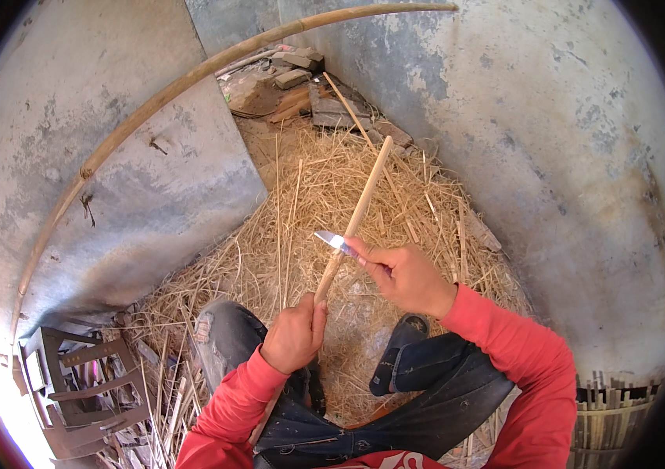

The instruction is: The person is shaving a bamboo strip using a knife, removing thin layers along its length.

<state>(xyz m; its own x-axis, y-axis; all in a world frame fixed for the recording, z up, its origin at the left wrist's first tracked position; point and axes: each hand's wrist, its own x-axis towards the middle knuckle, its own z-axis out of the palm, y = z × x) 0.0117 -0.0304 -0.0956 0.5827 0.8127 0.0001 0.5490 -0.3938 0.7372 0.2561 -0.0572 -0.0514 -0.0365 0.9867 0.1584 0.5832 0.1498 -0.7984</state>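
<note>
A pale wooden stick [369, 187] slants up and away from me between my knees, its far end rounded. My left hand [295, 336] is wrapped round its lower part. In my right hand [410, 277] is a knife, its short shiny blade [331, 239] pointing left and lying across the stick about midway up. The knife's handle is mostly hidden by my fingers, and my right thumb is close to the stick. Whether the blade's edge is cutting into the wood, I cannot tell.
Straw-like shavings and thin strips [332, 172] cover the floor. A long bamboo pole [184, 82] arches along the left wall. Broken bricks [293, 78] lie at the back. A dark slatted frame [98, 391] stands lower left; a woven slat basket [614, 426] is lower right.
</note>
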